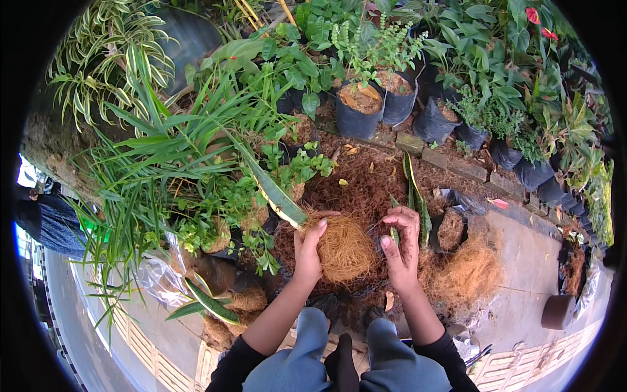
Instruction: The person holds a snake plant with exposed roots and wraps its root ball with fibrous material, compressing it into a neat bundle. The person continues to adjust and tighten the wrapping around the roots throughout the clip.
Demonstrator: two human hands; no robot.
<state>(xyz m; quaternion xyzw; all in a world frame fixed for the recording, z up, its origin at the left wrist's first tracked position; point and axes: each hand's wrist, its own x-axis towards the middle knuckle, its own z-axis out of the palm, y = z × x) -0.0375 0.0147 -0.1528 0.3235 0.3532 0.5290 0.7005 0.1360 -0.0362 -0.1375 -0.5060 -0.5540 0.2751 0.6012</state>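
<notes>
My left hand grips the left side of a ball of coconut fibre. A snake plant leaf with a pale edge rises from the ball towards the upper left. My right hand, dirty with soil, is raised just right of the ball, thumb and fingers apart, with a thin strand near its fingertips. Behind that hand stands another snake plant. Dark brown coir or soil is heaped beneath and beyond the hands. Loose coconut fibre lies to the right.
Black grow bags with plants line a brick edging at the back. More fibre-wrapped balls and a snake plant lie at lower left. A brown pot stands far right. Another person is at the far left.
</notes>
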